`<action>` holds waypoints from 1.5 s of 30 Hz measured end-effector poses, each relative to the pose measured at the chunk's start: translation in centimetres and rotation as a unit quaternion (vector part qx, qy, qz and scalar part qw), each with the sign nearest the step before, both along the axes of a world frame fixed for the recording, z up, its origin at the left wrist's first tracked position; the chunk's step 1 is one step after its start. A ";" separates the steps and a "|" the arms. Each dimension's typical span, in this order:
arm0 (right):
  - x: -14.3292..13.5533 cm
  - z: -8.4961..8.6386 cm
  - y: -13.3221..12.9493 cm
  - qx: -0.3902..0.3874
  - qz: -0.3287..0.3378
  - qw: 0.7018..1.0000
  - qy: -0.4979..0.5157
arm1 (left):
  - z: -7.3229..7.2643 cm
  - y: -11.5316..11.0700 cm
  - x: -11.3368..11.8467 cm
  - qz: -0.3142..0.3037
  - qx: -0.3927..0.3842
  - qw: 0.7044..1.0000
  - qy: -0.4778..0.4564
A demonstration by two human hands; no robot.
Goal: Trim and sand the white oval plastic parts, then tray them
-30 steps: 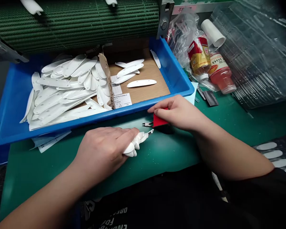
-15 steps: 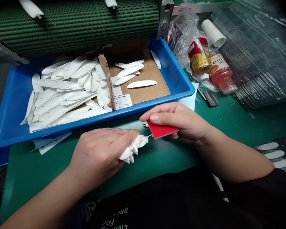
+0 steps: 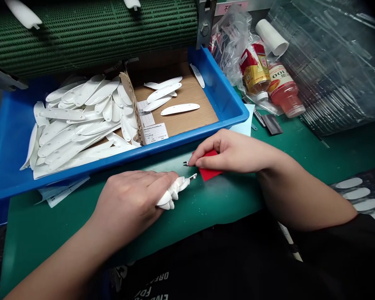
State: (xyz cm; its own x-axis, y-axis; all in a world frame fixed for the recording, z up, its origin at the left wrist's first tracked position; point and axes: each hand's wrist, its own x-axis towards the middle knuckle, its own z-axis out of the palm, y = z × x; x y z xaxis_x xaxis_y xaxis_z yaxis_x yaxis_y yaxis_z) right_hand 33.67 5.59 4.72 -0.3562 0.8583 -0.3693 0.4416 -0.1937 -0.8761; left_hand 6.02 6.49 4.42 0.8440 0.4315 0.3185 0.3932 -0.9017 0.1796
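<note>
My left hand (image 3: pixel 134 193) is closed round a bundle of white, elongated plastic pieces (image 3: pixel 173 192); their rounded ends stick out past the thumb. A thin white stub (image 3: pixel 193 176) juts from the far end of the bundle. To the right, my right hand (image 3: pixel 226 152) has its fingertips pinched at a small tool with two dark prongs (image 3: pixel 185 163), most of it hidden by the hand. Beneath that palm a flat red square pad (image 3: pixel 210 168) lies at the green tabletop (image 3: pixel 234 200), partly covered.
A blue tray (image 3: pixel 234 116) behind my hands holds many white pieces (image 3: pixel 78 121), split by a cardboard divider (image 3: pixel 133 104). Above it runs a green ribbed conveyor (image 3: pixel 96 41). Bottles (image 3: pixel 283 89), a white roll (image 3: pixel 271 37) and clear plastic trays (image 3: pixel 337 66) stand at right.
My right hand has let go of the red pad, which now lies below it, and its fingertips have moved left to the pronged tool. My left hand still grips the bundle.
</note>
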 end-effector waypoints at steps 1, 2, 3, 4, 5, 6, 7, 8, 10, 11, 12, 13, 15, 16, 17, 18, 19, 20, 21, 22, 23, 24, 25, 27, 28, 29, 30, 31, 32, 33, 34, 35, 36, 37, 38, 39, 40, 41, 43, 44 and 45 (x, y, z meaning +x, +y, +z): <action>0.4 0.0 0.2 0.022 -0.012 0.998 -0.049 | 0.1 0.0 0.0 0.005 0.000 1.000 0.004; 0.6 0.0 0.4 0.042 -0.029 0.996 -0.074 | 0.2 0.1 0.0 0.011 0.000 1.000 0.002; 0.8 0.0 0.5 0.055 -0.047 0.995 -0.064 | 0.2 0.1 0.0 0.020 -0.002 1.000 -0.001; 0.7 -0.1 0.4 0.058 -0.063 0.996 -0.022 | 0.3 0.1 0.0 0.026 -0.006 1.000 -0.005; 0.4 -0.2 0.2 0.050 -0.075 0.995 0.043 | 0.3 0.1 0.0 0.028 -0.011 1.000 -0.010; 0.0 -0.3 0.0 0.032 -0.081 0.990 0.113 | 0.3 0.1 0.0 0.027 -0.017 0.999 -0.014; -0.5 -0.5 -0.3 0.011 -0.078 0.982 0.170 | 0.3 0.1 0.0 0.022 -0.023 0.999 -0.017; -0.9 -0.7 -0.5 -0.006 -0.071 0.977 0.203 | 0.2 0.1 0.0 0.018 -0.026 0.999 -0.018; -1.6 -1.0 -0.7 -0.008 -0.079 0.978 0.195 | 0.2 0.0 0.0 0.011 -0.028 0.999 -0.022; -1.7 -1.0 -0.7 0.001 -0.099 0.980 0.172 | 0.2 0.0 0.0 0.010 -0.027 0.999 -0.025; -1.8 -1.0 -0.7 0.009 -0.126 0.980 0.155 | 0.2 0.0 0.0 0.010 -0.027 0.999 -0.027; -1.7 -1.0 -0.7 0.010 -0.151 0.976 0.157 | 0.3 0.0 0.1 0.011 -0.028 0.999 -0.029; -1.7 -0.9 -0.7 -0.022 -0.165 0.961 0.219 | 0.5 0.0 0.1 0.014 -0.034 0.999 -0.033; -1.7 -0.8 -0.8 -0.047 -0.148 0.954 0.258 | 0.6 0.0 0.1 0.016 -0.039 0.999 -0.033; -1.7 -0.7 -0.8 -0.068 -0.124 0.949 0.281 | 0.7 0.0 0.1 0.016 -0.040 0.998 -0.034; -1.7 -0.7 -0.8 -0.080 -0.106 0.950 0.282 | 0.7 0.0 0.1 0.018 -0.038 0.999 -0.033; -1.7 -0.7 -0.9 -0.079 -0.102 0.957 0.261 | 0.7 0.0 0.1 0.018 -0.035 0.999 -0.035; -1.7 -0.7 -0.9 -0.068 -0.114 0.964 0.230 | 0.7 0.0 0.1 0.017 -0.032 0.999 -0.035; -1.7 -0.6 -0.9 -0.052 -0.133 0.968 0.207 | 0.6 0.0 0.0 0.014 -0.030 0.999 -0.037; -1.7 -0.6 -0.9 -0.039 -0.154 0.966 0.202 | 0.6 0.0 0.0 0.012 -0.031 0.999 -0.040; -1.7 -0.6 -1.0 -0.033 -0.168 0.960 0.220 | 0.6 0.0 -0.1 0.009 -0.035 0.998 -0.043; -1.7 -0.6 -1.0 -0.040 -0.165 0.953 0.249 | 0.6 0.0 -0.1 0.005 -0.040 0.998 -0.045; -1.8 -0.6 -1.1 -0.059 -0.146 0.948 0.277 | 0.6 0.0 -0.2 0.002 -0.041 0.998 -0.049; -1.9 -0.7 -1.1 -0.086 -0.111 0.947 0.288 | 0.7 0.0 -0.2 0.002 -0.033 0.998 -0.055; -2.0 -0.8 -1.1 -0.084 -0.117 0.952 0.269 | 0.7 0.0 -0.2 0.001 -0.029 0.998 -0.057; -2.0 -0.9 -1.1 -0.076 -0.135 0.956 0.249 | 0.7 -0.1 -0.2 -0.001 -0.026 0.998 -0.057; -2.1 -1.0 -1.1 -0.065 -0.158 0.955 0.243 | 0.7 -0.1 -0.2 -0.001 -0.028 0.998 -0.056; -2.1 -1.0 -1.1 -0.059 -0.175 0.949 0.255 | 0.8 -0.1 -0.2 -0.002 -0.033 0.998 -0.055; -2.1 -1.1 -1.1 -0.063 -0.179 0.941 0.279 | 0.8 -0.1 -0.1 -0.004 -0.040 0.998 -0.055; -2.2 -1.1 -1.1 -0.077 -0.165 0.935 0.304 | 0.8 -0.2 -0.1 -0.004 -0.045 0.997 -0.057; -2.2 -1.1 -1.1 -0.092 -0.143 0.933 0.317 | 0.8 -0.2 0.0 -0.002 -0.044 0.997 -0.060; -2.3 -1.2 -1.1 -0.097 -0.130 0.937 0.310 | 0.9 -0.3 0.0 0.001 -0.040 0.997 -0.062; -2.3 -1.2 -1.1 -0.092 -0.133 0.945 0.284 | 0.9 -0.3 0.0 0.002 -0.034 0.997 -0.064; -2.3 -1.3 -1.0 -0.081 -0.149 0.952 0.255 | 1.0 -0.3 -0.1 0.002 -0.030 0.998 -0.063; -2.4 -1.3 -1.0 -0.069 -0.172 0.953 0.239 | 1.0 -0.3 -0.1 0.003 -0.028 0.998 -0.064; -2.4 -1.3 -1.0 -0.062 -0.190 0.949 0.244 | 1.0 -0.3 -0.2 0.003 -0.029 0.998 -0.064; -2.4 -1.2 -1.0 -0.063 -0.196 0.941 0.267 | 1.0 -0.3 -0.2 0.004 -0.034 0.997 -0.063; -2.4 -1.1 -1.0 -0.076 -0.183 0.935 0.293 | 1.0 -0.3 -0.2 0.003 -0.039 0.997 -0.064; -2.4 -1.0 -1.1 -0.099 -0.135 0.937 0.307 | 0.8 -0.3 -0.3 -0.001 -0.032 0.997 -0.064; -2.3 -1.0 -1.1 -0.094 -0.129 0.947 0.279 | 0.7 -0.3 -0.3 -0.005 -0.025 0.998 -0.061; -2.3 -0.9 -1.0 -0.078 -0.139 0.959 0.234 | 0.6 -0.3 -0.3 -0.008 -0.020 0.998 -0.057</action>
